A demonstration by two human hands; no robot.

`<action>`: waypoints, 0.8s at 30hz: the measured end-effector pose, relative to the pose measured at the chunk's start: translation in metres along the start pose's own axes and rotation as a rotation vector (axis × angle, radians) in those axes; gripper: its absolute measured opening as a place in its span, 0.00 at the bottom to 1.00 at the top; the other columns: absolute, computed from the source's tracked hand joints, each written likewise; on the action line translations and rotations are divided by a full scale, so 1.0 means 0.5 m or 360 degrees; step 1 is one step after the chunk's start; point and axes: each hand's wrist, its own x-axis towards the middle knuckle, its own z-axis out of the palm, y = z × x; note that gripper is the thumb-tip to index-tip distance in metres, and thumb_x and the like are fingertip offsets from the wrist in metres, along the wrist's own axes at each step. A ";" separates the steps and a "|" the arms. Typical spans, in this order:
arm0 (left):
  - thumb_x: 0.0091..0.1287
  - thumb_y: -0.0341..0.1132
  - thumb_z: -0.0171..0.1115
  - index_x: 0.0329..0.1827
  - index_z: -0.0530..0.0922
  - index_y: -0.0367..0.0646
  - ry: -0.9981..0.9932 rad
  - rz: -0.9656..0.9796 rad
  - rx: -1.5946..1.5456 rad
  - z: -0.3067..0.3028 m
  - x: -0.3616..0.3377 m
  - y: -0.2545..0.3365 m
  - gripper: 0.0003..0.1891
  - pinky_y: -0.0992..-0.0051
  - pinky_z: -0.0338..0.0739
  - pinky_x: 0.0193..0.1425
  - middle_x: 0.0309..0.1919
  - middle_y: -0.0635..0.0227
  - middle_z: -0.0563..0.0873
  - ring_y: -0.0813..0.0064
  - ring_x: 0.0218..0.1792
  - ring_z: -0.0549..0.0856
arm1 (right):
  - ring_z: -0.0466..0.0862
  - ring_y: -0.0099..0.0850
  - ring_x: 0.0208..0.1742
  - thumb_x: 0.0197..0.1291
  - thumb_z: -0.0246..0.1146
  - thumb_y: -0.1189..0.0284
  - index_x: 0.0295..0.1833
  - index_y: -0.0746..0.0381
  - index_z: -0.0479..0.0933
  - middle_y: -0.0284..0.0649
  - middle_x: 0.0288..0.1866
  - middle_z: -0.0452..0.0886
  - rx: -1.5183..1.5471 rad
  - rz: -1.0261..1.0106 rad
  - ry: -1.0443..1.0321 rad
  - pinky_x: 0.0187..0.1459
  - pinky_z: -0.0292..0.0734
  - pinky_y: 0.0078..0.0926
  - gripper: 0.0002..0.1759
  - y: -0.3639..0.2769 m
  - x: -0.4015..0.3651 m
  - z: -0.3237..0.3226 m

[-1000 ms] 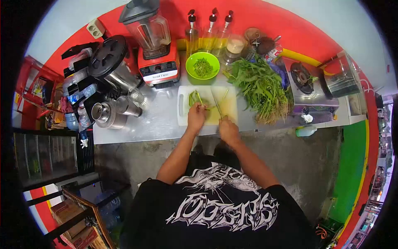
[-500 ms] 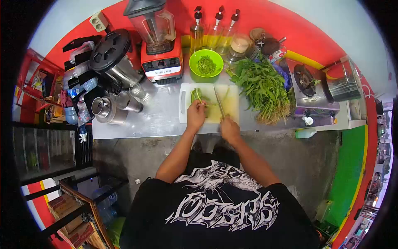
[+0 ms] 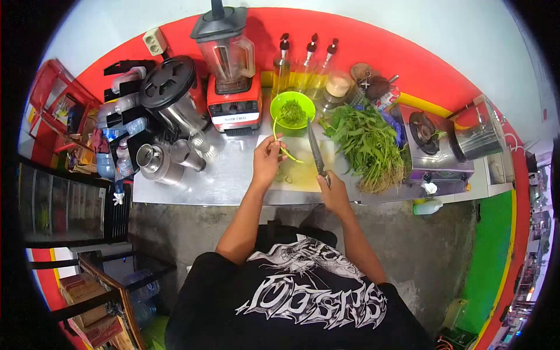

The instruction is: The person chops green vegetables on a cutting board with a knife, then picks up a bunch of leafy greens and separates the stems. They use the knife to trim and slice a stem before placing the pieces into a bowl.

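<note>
My left hand (image 3: 268,158) is closed around a thin green stem (image 3: 290,156) over the cutting board (image 3: 325,156). One end of the stem reaches up to the lime-green bowl (image 3: 273,123), the other slants down over the board. Chopped greens (image 3: 293,111) lie in that bowl. In my right hand (image 3: 335,191) is the handle of a kitchen knife (image 3: 316,150), its blade pointing up and away with the tip near the bowl. Right of the board lies a large bunch of leafy greens (image 3: 368,143) with roots still on it.
Behind the bowl stand pump bottles (image 3: 281,70) and a jar (image 3: 335,88). A red blender (image 3: 234,111), a steel pot with black lid (image 3: 169,87) and metal cups (image 3: 185,154) occupy the left side. At right is a gas stove (image 3: 431,153) with a metal container (image 3: 481,137).
Both hands have lifted from the board. The knife has risen off it, with its tip now beside the bowl. The stem in my left hand is now held up near the bowl.
</note>
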 end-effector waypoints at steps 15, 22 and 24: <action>0.79 0.32 0.57 0.62 0.80 0.43 -0.0446 -0.0029 -0.0094 0.074 -0.060 0.100 0.12 0.78 0.82 0.49 0.44 0.73 0.87 0.83 0.43 0.84 | 0.67 0.14 0.18 0.69 0.67 0.68 0.38 0.62 0.77 0.25 0.21 0.71 0.0894 0.0079 -0.0164 0.19 0.58 0.20 0.10 -0.196 -0.020 -0.028; 0.79 0.32 0.56 0.60 0.80 0.44 -0.0451 -0.0072 -0.0108 0.059 -0.060 0.121 0.11 0.78 0.80 0.49 0.43 0.73 0.87 0.82 0.43 0.84 | 0.66 0.13 0.19 0.69 0.67 0.70 0.44 0.62 0.78 0.23 0.23 0.71 0.0779 -0.0070 0.0144 0.20 0.58 0.20 0.07 -0.189 0.005 0.009; 0.80 0.33 0.56 0.59 0.80 0.44 -0.0471 -0.0081 -0.0110 0.048 -0.053 0.114 0.11 0.78 0.80 0.48 0.43 0.72 0.87 0.82 0.43 0.84 | 0.65 0.12 0.19 0.69 0.67 0.70 0.46 0.62 0.79 0.22 0.22 0.71 0.0784 -0.0125 0.0072 0.20 0.58 0.20 0.08 -0.186 0.010 0.009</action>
